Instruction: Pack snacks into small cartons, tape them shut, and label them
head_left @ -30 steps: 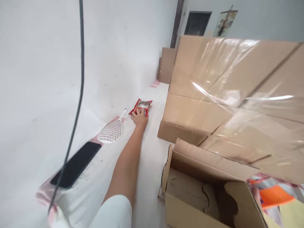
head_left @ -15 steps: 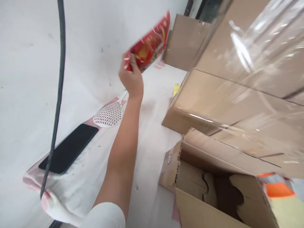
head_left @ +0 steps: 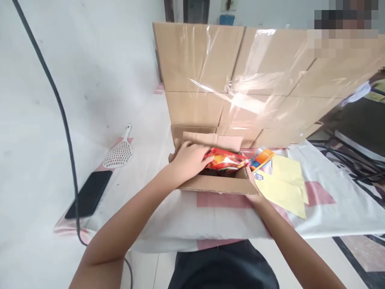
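Observation:
My left hand (head_left: 192, 159) reaches over the left end of an open cardboard box (head_left: 216, 184). Its fingers are closed on the left end of a shiny red packet (head_left: 227, 159), which lies across the box opening, partly inside. Against the box's right front corner is my right hand (head_left: 255, 198); the flap and box side hide its fingers. Just right of the box lie an orange and blue packet (head_left: 264, 159) and some pale yellow sheets (head_left: 282, 186).
Behind the box stands a tall stack of cartons (head_left: 195, 108) wrapped in clear film. To the left lie a white slotted skimmer (head_left: 118, 154) and a black phone (head_left: 88, 194) on the cloth-covered table (head_left: 156, 216). A dark cable (head_left: 61, 108) hangs along the wall. A blurred person is at upper right.
My left hand has brought the red packet from beside the carton stack back to the open box. My right hand has come into view at the box. The view has turned right.

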Demonstrator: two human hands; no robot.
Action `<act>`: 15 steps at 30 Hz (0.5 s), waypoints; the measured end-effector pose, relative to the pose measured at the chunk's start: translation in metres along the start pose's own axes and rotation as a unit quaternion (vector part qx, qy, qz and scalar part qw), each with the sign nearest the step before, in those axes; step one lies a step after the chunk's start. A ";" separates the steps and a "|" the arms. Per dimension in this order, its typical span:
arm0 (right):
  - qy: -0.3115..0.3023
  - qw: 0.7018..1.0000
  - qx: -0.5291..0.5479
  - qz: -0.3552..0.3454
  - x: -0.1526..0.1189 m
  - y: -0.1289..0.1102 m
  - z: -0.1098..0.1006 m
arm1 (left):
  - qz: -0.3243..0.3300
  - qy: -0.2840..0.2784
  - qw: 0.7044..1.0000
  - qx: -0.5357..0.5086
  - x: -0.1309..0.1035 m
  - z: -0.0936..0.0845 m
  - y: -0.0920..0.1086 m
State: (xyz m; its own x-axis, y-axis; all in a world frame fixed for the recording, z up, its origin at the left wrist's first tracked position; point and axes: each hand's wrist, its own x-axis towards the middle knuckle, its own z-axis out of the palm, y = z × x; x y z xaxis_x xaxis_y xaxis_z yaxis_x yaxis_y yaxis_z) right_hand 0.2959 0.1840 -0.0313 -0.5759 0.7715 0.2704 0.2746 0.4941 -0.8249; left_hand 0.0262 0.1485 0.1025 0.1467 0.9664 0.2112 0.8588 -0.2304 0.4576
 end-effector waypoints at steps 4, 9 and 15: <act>0.030 0.998 0.016 -0.045 -0.001 0.004 -0.001 | -0.039 -0.004 0.995 0.088 -0.029 -0.011 -0.033; 0.019 0.996 0.008 -0.089 -0.003 0.003 -0.006 | -0.104 0.318 0.937 -0.102 -0.091 0.000 -0.067; 0.006 0.986 -0.076 -0.145 0.023 -0.041 -0.053 | -0.079 0.171 0.959 -0.212 -0.121 0.037 -0.082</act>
State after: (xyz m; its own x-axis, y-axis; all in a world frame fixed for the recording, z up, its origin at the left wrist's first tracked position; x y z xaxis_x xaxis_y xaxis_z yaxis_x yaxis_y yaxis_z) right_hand 0.3123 0.2030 0.0352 -0.6381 0.5927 0.4914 0.2122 0.7489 -0.6278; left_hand -0.0437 0.0551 0.0077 -0.1999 0.9161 0.3474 0.5691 -0.1801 0.8023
